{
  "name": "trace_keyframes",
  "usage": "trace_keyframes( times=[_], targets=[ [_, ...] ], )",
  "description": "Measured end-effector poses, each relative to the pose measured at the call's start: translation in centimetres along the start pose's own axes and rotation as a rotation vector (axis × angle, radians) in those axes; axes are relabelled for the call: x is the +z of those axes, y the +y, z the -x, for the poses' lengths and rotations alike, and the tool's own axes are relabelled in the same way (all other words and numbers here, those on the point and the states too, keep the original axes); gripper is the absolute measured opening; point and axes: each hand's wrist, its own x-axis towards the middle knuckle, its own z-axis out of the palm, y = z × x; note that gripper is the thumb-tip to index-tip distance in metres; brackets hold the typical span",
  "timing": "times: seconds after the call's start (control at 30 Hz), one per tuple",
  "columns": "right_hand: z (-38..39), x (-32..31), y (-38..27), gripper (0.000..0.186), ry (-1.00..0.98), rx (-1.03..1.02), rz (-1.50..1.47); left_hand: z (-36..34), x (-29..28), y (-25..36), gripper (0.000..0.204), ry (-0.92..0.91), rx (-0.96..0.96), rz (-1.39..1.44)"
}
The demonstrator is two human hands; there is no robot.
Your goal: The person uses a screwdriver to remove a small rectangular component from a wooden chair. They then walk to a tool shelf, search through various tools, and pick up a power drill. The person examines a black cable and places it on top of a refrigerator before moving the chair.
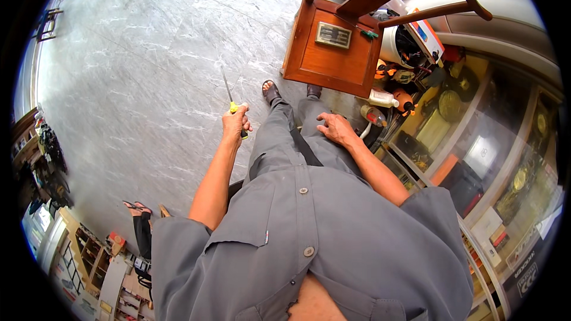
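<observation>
My left hand (237, 122) is wrapped round the yellow-and-black handle of a screwdriver (228, 91). The long thin shaft points away from me over the grey floor. My right hand (336, 128) lies on my right thigh, fingers loosely bent and apart, holding nothing. Beyond it stands a reddish-brown wooden chair (336, 71). On its seat sits a flat rectangular piece (333, 35) with a pale rim and a dark middle. A small green-handled tool (369, 34) rests beside that piece, toward the chair's back.
Glass-fronted cabinets (470, 137) full of goods run along my right. Bottles (382, 98) and a white bucket (392, 44) crowd the floor next to the chair. Another person's sandalled feet (138, 206) show at the lower left, near shelves (92, 249). Grey tiled floor (137, 83) stretches to my left.
</observation>
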Motion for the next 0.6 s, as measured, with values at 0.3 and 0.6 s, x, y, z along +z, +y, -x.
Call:
trace_keyframes(
  times=[0.3,0.6],
  targets=[
    [-2.9,-3.4,8.2,0.04,-0.067,0.008,0.107,1.4,3.1,-3.3,0.026,0.014,-0.04,0.024],
    [-11.1,-11.1,12.7,0.062,0.044,0.055,0.329,3.4,8.2,-6.5,0.026,0.042,-0.123,-0.02]
  ],
)
